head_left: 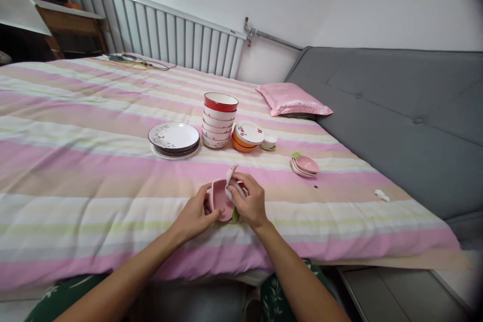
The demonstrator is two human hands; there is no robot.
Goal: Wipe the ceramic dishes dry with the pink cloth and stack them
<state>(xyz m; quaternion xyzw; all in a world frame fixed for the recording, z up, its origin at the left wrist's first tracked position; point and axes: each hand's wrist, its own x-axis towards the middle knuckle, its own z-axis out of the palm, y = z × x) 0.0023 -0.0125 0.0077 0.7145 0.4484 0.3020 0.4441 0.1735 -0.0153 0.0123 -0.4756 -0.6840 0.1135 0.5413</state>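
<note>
My left hand (195, 215) grips a small pink dish (219, 199) with a green tip, tilted up on its edge above the bed's near side. My right hand (249, 201) presses a white wipe (230, 181) against the inside of that dish, fingers closed on the wipe. Further back on the bed stand a stack of white flowered plates (174, 139), a tall stack of red-and-white bowls (219, 121), an orange bowl stack topped by a flowered saucer (247, 137), and a pile of pink dishes (305, 165).
The striped pink bedspread (94, 126) covers a wide bed. A grey sofa (396, 110) runs along the right, with a pink pillow (292, 99) at its end. A radiator (166, 40) lines the back wall. A white scrap (382, 194) lies near the bed's right edge.
</note>
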